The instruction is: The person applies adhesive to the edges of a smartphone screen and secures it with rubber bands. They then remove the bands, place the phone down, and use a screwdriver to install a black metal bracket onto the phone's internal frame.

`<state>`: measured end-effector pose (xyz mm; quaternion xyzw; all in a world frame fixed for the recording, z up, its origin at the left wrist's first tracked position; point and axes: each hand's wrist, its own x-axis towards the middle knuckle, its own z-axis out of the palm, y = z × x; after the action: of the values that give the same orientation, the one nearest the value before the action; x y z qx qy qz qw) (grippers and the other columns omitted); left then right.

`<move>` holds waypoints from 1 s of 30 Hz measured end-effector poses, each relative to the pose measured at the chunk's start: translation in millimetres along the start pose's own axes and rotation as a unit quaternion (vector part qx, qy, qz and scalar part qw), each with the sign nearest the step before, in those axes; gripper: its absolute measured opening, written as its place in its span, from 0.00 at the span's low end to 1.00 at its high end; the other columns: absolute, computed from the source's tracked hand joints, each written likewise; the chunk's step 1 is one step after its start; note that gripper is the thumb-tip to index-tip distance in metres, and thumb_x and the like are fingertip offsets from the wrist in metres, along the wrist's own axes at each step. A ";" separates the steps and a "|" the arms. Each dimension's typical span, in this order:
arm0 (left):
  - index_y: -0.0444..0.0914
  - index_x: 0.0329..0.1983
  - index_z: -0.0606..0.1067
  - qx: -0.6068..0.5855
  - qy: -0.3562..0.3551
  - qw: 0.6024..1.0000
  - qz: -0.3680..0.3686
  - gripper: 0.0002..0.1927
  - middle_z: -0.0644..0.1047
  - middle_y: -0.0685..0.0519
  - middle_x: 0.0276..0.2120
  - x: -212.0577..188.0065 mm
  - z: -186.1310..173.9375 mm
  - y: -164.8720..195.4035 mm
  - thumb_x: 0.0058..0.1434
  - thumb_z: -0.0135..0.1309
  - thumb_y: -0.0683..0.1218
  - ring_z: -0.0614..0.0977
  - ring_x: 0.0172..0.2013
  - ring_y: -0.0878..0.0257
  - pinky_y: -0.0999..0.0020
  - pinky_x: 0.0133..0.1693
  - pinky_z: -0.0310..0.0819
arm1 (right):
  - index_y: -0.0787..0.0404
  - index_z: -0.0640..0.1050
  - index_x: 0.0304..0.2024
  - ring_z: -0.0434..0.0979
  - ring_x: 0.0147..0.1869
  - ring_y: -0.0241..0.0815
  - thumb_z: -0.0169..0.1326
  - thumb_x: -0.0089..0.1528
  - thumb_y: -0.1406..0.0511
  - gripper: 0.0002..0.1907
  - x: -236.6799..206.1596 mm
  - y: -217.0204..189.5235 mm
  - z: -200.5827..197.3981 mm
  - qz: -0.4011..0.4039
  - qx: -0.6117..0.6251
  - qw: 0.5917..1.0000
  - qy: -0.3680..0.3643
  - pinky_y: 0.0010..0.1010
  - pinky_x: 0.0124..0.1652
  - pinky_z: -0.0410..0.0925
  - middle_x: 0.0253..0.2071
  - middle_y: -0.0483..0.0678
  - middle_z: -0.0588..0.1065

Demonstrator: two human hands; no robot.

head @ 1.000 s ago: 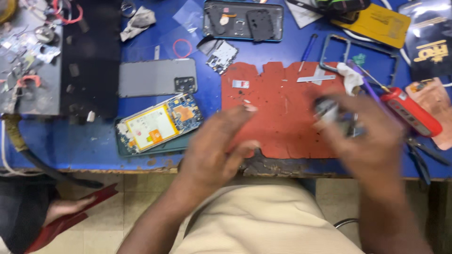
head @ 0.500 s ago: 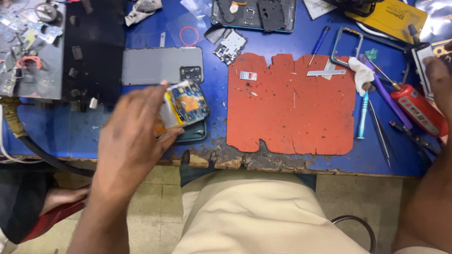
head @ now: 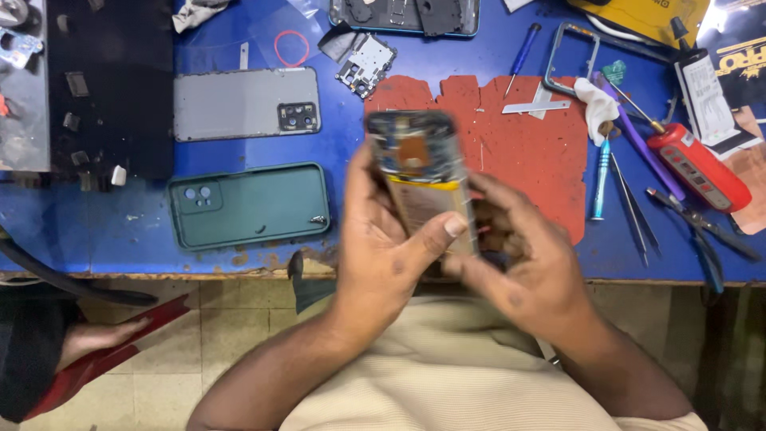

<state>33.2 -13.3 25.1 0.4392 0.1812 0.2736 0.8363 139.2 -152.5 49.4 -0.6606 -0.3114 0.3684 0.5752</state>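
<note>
Both hands hold an opened phone (head: 416, 172) upright above the front edge of the blue workbench (head: 120, 223); its bare board and yellow battery show. My left hand (head: 383, 239) wraps its left side, thumb across the battery. My right hand (head: 519, 255) grips its lower right edge. Behind the phone lies a red work mat (head: 527, 152). A dark green phone case (head: 251, 206) lies to the left, empty, and a grey back cover (head: 243, 104) lies beyond it.
Screwdrivers (head: 600, 179), tweezers (head: 630, 207) and a red tool (head: 698, 164) lie right of the mat. A metal shield plate (head: 365, 64), a phone frame (head: 570, 60) and a black mat (head: 108, 88) sit further back. Another person's hand (head: 92, 339) shows at the lower left.
My left hand has lifted the opened phone out of the green case and carried it right, over the mat. My right hand came in from the right edge and took hold too.
</note>
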 end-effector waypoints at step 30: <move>0.33 0.70 0.59 0.063 0.007 0.995 -0.079 0.28 0.76 0.43 0.53 -34.7 -42.7 -4.3 0.68 0.48 0.33 0.81 0.50 0.61 0.66 0.51 0.82 | 0.59 0.69 0.66 0.74 0.60 0.57 0.73 0.43 0.61 0.49 17.3 -1.0 -40.7 -0.116 -0.420 0.900 -0.025 0.43 0.56 0.69 0.58 0.57 0.74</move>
<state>-16.0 -9.5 0.3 0.4736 0.2379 0.1972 0.8248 182.8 -159.6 50.9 -0.7908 -0.5259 0.1508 0.2745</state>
